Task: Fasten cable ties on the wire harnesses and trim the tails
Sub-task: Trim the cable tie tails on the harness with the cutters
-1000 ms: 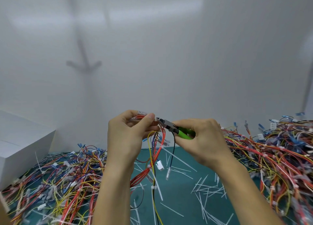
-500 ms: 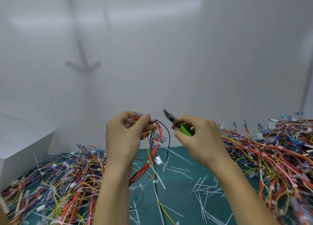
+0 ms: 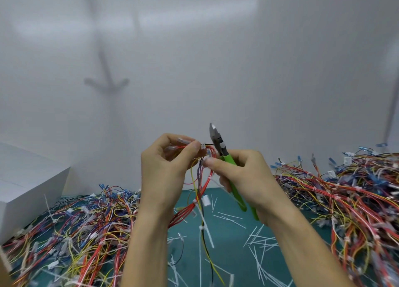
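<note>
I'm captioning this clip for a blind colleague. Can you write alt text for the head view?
A left hand pinches the top of a wire harness while the right hand grips green-handled cutters, tip up, beside it. Below, trimmed tie tails litter a teal mat between harness piles.

Desk (image 3: 228, 241): dark teal top, visible only as a strip down the middle. Left of the strip, a low heap of wire harnesses (image 3: 75, 232): red, yellow, blue, black and white leads tangled together, small white and blue connectors mixed in, white ties around some bundles. Right of the strip, a second heap (image 3: 349, 202), taller, mostly red and yellow, piled back to the wall. Between the heaps, loose white cut tails (image 3: 259, 241) lying flat on the teal, crossing one another, thickest right of centre and toward the near edge. Far left, a white box (image 3: 28, 185), left heap up against its base.
</note>
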`<action>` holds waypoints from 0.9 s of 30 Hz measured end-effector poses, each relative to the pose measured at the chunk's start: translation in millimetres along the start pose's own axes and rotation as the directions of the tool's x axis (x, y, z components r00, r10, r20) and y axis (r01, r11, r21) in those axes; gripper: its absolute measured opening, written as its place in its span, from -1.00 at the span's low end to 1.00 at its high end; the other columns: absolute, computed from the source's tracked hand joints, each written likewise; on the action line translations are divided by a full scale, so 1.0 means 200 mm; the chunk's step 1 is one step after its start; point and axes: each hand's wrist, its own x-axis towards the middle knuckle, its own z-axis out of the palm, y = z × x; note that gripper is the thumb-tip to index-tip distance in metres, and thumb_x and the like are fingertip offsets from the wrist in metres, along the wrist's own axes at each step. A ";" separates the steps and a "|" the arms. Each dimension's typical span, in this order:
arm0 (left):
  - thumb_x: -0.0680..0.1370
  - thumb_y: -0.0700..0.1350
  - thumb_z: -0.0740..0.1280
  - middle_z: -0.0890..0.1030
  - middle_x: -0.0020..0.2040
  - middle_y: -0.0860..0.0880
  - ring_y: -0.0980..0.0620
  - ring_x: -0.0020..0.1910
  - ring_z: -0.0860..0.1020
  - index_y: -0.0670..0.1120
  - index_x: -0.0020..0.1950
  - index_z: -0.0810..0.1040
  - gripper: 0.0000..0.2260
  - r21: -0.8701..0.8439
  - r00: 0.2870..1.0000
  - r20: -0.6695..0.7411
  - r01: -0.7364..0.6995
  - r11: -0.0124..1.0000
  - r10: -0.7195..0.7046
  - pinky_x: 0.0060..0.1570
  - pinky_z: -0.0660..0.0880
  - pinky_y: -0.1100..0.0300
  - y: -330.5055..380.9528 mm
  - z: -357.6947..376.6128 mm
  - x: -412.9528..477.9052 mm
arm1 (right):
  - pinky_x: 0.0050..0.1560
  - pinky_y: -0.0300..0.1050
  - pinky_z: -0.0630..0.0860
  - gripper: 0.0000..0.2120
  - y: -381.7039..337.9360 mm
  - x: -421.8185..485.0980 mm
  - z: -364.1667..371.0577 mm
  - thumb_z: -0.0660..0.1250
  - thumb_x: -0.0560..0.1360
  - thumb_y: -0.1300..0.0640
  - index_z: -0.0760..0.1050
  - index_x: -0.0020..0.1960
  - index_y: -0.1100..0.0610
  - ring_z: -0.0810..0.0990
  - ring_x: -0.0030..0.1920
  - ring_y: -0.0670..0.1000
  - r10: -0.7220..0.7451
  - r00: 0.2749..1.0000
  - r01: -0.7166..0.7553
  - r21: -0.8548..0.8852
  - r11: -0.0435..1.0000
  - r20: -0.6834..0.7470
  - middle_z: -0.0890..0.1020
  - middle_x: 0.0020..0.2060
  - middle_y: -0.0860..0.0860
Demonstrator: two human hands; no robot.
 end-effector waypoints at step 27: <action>0.43 -0.13 0.51 0.73 -0.19 -0.03 0.18 -0.26 0.62 -0.10 -0.12 0.68 -0.92 0.212 0.937 0.265 0.175 0.962 -0.228 -0.34 0.48 0.37 0.00 -0.04 0.00 | -0.32 -0.37 0.44 -0.87 -0.03 0.01 -0.04 0.48 0.47 0.21 0.70 -0.17 0.00 0.49 -0.41 -0.20 -0.304 0.946 0.300 -0.050 0.953 -0.114 0.65 -0.41 -0.14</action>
